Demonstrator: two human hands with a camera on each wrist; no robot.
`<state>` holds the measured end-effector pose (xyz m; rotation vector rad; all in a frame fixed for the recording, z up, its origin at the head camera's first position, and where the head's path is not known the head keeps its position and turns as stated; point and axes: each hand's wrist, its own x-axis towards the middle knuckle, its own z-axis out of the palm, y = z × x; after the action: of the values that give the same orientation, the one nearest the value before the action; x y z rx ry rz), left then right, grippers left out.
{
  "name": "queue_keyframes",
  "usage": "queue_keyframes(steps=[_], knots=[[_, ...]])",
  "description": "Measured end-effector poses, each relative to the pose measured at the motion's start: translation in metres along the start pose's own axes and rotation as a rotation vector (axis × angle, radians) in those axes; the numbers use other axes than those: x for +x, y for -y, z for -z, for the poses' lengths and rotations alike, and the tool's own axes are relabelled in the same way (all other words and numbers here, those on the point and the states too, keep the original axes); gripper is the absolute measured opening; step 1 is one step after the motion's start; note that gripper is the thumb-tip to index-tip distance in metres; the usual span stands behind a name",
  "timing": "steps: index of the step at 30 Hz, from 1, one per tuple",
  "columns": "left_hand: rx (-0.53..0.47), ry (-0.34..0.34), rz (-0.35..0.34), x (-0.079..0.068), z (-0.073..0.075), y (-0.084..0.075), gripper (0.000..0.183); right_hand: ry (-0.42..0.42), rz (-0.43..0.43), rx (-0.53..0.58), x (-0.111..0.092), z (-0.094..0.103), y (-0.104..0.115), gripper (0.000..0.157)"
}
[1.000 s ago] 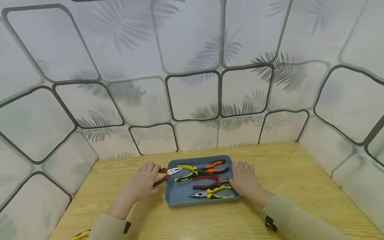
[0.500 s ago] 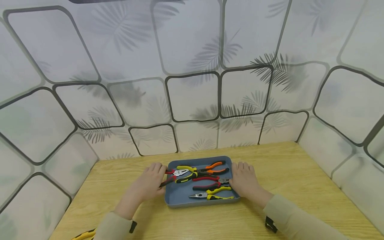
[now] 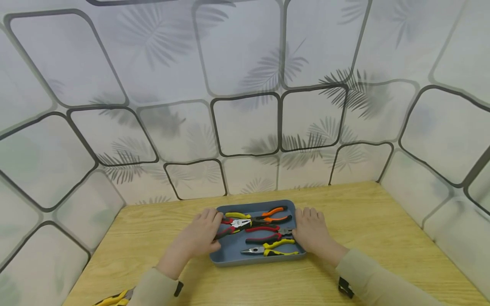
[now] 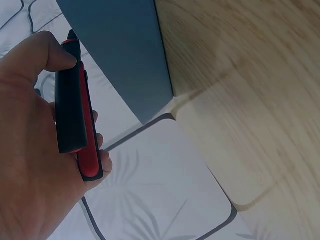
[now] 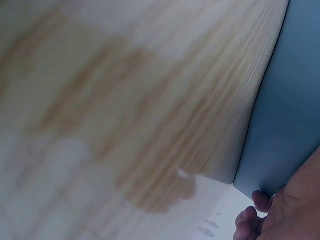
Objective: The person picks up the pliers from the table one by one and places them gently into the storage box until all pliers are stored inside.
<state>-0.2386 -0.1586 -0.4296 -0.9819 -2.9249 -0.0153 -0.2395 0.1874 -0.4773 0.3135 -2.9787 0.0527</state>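
My left hand (image 3: pixel 199 233) grips combination pliers (image 3: pixel 242 223) by their red-and-black handles, the silver head pointing right over the blue-grey tray (image 3: pixel 229 254). In the left wrist view, the thumb (image 4: pixel 47 52) lies along one handle (image 4: pixel 70 105). At the tray's right end, my right hand (image 3: pixel 311 228) holds the rim; its thumb is mostly hidden. Inside lie orange-handled pliers (image 3: pixel 276 211), yellow-and-black pliers (image 3: pixel 236 215) partly covered by the held pair, red-handled pliers (image 3: pixel 268 228) and yellow-handled needle-nose pliers (image 3: pixel 252 250).
Another yellow-and-black tool (image 3: pixel 115 299) lies at the table's front left, partly hidden by the left sleeve (image 3: pixel 155 289). The wooden table (image 3: pixel 363 212) meets a patterned wall covering (image 3: pixel 249 123) at the back and both sides.
My left hand has carried the red-and-black pliers rightward, from the tray's left edge to over its inside. My right hand stays at the tray's right rim.
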Motion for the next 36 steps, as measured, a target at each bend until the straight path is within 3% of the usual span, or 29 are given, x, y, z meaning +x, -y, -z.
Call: queue_keyframes(steps=[12, 36], knots=[[0.062, -0.021, -0.067, 0.010, -0.005, -0.010, 0.061, 0.013, -0.012, 0.010, 0.000, -0.001, 0.000, 0.032], [0.141, 0.011, -0.101, 0.028, -0.017, -0.028, 0.061, 0.031, -0.017, 0.017, 0.001, -0.004, -0.002, 0.033]])
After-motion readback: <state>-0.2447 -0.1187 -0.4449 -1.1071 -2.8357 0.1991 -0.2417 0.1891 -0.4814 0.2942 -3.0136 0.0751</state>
